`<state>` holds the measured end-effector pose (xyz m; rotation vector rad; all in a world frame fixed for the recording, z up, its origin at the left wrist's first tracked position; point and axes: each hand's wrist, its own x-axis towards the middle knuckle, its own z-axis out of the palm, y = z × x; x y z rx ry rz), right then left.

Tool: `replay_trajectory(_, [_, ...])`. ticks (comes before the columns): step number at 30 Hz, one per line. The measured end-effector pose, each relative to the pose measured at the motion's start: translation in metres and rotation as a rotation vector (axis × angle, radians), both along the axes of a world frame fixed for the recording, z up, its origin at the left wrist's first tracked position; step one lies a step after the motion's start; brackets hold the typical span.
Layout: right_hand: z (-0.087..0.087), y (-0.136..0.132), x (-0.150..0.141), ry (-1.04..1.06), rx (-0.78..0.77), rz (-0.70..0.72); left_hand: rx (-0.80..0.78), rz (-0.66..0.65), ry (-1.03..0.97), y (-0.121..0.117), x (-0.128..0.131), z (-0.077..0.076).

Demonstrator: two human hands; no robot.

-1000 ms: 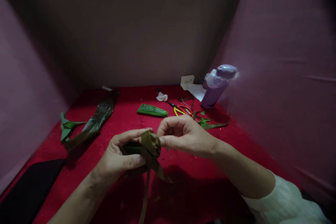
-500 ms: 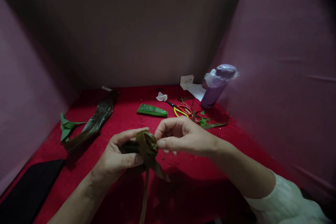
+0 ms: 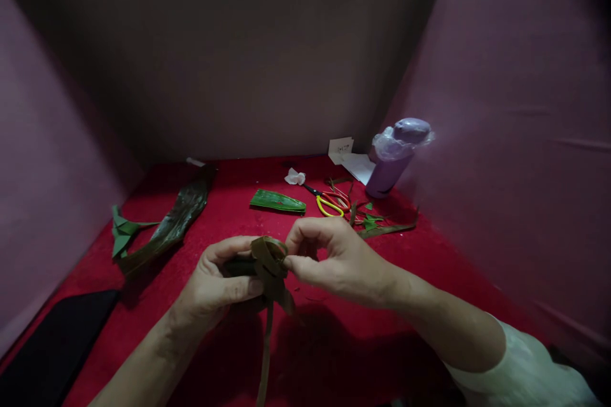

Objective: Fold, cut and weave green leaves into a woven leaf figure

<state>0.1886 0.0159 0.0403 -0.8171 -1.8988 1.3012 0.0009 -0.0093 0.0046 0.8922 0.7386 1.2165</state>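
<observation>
My left hand (image 3: 214, 286) grips a folded, coiled brown-green leaf piece (image 3: 270, 264) between thumb and fingers, just above the red cloth (image 3: 334, 343). My right hand (image 3: 334, 257) pinches the coil's right edge with thumb and forefinger, its other fingers curled. A long strip of the leaf (image 3: 264, 356) hangs down from the coil toward the near edge.
On the cloth lie a long dark leaf (image 3: 176, 219) and a folded green piece (image 3: 121, 232) at left, a cut green leaf section (image 3: 277, 201), red-and-yellow scissors (image 3: 329, 200), leaf scraps (image 3: 377, 224), a lilac bottle (image 3: 394, 156), white paper (image 3: 353, 159), a dark flat object (image 3: 52, 350).
Both hands shifted slightly. My right fingers curled tighter on the coil's edge, and the short hanging tip drew in closer under the coil.
</observation>
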Motion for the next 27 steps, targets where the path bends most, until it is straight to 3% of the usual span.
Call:
replay_trajectory(3, [0.005, -0.004, 0.002, -0.053, 0.133, 0.008, -0.021, 0.007, -0.020, -0.001, -0.001, 0.000])
replay_trajectory(8, [0.006, 0.000, 0.003, -0.017, 0.042, 0.082, -0.063, 0.015, -0.019, -0.001, -0.003, 0.000])
replay_trajectory(12, [0.006, 0.001, 0.004, -0.065, 0.260, 0.085, -0.086, -0.015, -0.054, -0.002, -0.002, 0.001])
replay_trajectory(20, [-0.001, -0.007, -0.004, -0.053, 0.334, -0.106, -0.172, 0.084, -0.243, 0.006, -0.013, -0.007])
replay_trajectory(27, [-0.020, -0.009, -0.016, -0.004, 0.714, -0.174, -0.230, 0.072, -0.298, 0.007, -0.008, -0.013])
